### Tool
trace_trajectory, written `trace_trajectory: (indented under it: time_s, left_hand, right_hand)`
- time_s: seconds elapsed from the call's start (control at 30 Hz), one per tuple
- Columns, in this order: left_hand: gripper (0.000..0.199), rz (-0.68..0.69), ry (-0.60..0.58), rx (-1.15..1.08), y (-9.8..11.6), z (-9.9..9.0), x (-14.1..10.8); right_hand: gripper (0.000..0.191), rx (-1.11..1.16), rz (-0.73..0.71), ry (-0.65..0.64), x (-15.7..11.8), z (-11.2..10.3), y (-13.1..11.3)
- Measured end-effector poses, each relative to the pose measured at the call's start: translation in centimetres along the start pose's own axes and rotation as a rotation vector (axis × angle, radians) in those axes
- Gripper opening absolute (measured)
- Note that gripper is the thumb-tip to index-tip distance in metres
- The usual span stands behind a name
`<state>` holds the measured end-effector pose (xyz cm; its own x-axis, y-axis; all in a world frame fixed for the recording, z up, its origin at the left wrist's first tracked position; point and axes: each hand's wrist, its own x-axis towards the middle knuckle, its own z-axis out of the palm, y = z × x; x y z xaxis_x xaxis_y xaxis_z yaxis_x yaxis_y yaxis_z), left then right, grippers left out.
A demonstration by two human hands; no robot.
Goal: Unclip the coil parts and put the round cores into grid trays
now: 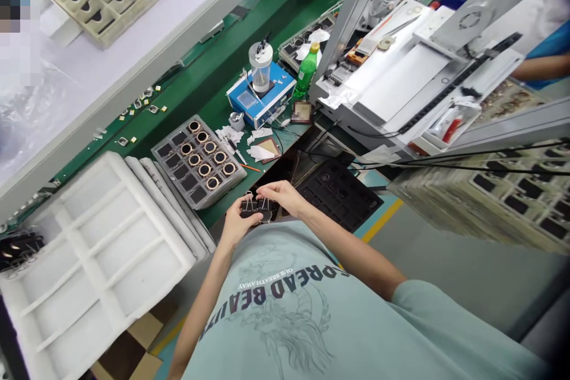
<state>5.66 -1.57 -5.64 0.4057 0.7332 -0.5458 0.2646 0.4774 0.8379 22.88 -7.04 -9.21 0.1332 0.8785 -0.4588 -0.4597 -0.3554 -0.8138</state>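
Observation:
Close to my body, at the bench's front edge, my left hand (240, 221) is wrapped round a dark piece with black binder clips (250, 206) on it. The clips have silver wire handles that stick up; the piece under them is mostly hidden by my fingers. My right hand (285, 196) comes in from the other side, its thumb and finger pinched at the wire handle of the right-hand binder clip. Just beyond my hands sits a clear tray (196, 193) with several gold-rimmed black rings in its compartments.
White foam trays (84, 255) stand at the left. Behind are a blue box (267, 98) with a clear jar (261, 68), a green bottle (306, 71) and white paper scraps (261, 152). A black tray (341, 193) lies right, below black cables (427, 164). A white machine (378, 95) stands beyond.

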Motion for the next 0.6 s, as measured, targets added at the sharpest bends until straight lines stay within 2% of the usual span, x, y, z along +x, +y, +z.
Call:
trace_trajectory:
  time_s: [0.17,0.23,0.33,0.43,0.5,0.6]
  left_hand:
    - [0.065,-0.062,0.010,0.003,0.1,0.5,0.1]
    - [0.067,-0.085,-0.003,0.004,0.0,0.5,-0.1]
    - [0.071,-0.110,-0.059,-0.025,0.0,0.6,-0.3]
    - [0.073,-0.157,-0.120,-0.049,-0.1,0.6,-0.5]
    - [0.070,-0.187,-0.136,-0.046,-0.3,0.7,-0.8]
    - [0.061,-0.221,-0.139,-0.017,-0.7,0.7,-1.3]
  right_hand:
    - [0.055,-0.012,-0.055,0.088,0.4,-1.0,-0.6]
    - [0.051,-0.016,-0.038,0.085,0.5,-1.3,-1.0]
    - [0.047,-0.087,0.033,-0.048,0.5,-1.1,-1.3]
    - [0.045,-0.217,0.014,-0.205,0.4,-0.4,-0.9]
    - [0.044,-0.290,-0.029,-0.238,0.4,0.1,-0.4]
    - [0.043,-0.370,-0.037,-0.218,0.4,0.4,0.4]
